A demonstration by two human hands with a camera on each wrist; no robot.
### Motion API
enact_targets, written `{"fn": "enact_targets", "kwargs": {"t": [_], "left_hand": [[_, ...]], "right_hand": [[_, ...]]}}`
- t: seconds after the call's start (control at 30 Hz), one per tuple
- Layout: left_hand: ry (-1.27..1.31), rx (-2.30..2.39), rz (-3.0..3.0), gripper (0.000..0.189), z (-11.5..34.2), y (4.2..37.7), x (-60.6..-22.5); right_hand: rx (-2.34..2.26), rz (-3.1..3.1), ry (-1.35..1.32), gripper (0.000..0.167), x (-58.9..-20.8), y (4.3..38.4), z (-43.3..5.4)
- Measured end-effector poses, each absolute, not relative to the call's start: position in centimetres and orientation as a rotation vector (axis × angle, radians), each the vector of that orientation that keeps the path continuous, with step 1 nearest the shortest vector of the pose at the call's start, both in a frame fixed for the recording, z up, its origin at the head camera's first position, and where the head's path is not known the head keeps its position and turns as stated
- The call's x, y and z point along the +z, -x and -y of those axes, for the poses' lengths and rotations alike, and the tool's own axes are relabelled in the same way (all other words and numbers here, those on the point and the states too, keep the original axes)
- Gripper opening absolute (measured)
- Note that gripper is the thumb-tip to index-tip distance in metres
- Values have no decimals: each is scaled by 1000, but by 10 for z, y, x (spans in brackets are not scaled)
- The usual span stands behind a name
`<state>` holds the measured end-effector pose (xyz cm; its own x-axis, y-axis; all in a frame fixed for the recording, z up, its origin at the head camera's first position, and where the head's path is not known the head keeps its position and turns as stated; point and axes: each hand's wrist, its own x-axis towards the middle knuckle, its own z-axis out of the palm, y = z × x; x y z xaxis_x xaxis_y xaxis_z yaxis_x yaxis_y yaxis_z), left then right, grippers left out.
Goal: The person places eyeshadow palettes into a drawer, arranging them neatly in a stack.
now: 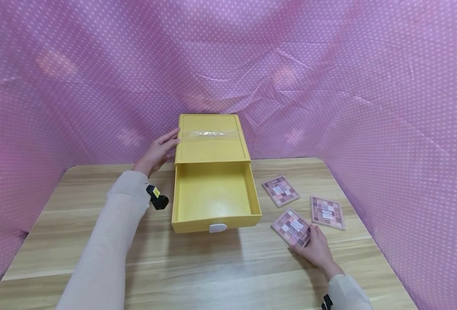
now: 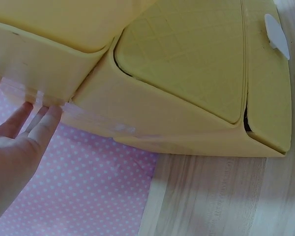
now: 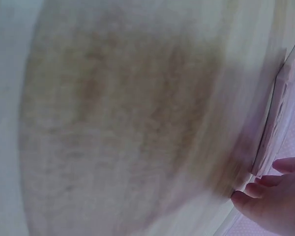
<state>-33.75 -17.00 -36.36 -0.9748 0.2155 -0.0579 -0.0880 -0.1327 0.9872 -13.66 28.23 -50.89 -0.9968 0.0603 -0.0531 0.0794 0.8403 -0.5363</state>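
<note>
A yellow drawer box [image 1: 213, 148] stands on the table with its drawer [image 1: 216, 221] pulled out and nothing inside. My left hand [image 1: 156, 155] rests against the box's left side, fingers extended; the left wrist view shows the same hand [image 2: 24, 137] with fingertips at the taped side [image 2: 103, 123]. At the right, my right hand [image 1: 318, 249] grips the near corner of a square eyeshadow palette [image 1: 290, 228] between thumb and fingers. In the right wrist view, only the edge of the palette [image 3: 273, 123] shows beside the fingers.
Two more eyeshadow palettes lie on the wooden table [image 1: 197, 275]: one palette [image 1: 280, 190] beside the drawer, another palette [image 1: 327, 212] farther right. A white pull tab [image 1: 217, 228] sticks out from the drawer front. Pink dotted cloth [image 1: 228, 64] hangs around the table.
</note>
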Motion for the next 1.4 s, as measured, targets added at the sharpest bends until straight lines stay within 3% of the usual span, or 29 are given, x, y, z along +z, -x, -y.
{"fn": "enact_targets", "kwargs": {"t": [0.33,0.77,1.07,1.4], "left_hand": [[-144,2206,-1928,55,170,337,-363],[-146,2192,-1915,54,173,338,-364],[-155,2190,-1911,53,173,338,-362],[-168,2199,-1899,53,174,338,-361]], "right_hand": [[-862,-3037,9,103,-520,138,-289],[-924,-3024,-82,100,-514,133,-287],[-834,-3048,-84,100,-484,131,-286],[-872,-3138,66,88,-419,143,-285]]}}
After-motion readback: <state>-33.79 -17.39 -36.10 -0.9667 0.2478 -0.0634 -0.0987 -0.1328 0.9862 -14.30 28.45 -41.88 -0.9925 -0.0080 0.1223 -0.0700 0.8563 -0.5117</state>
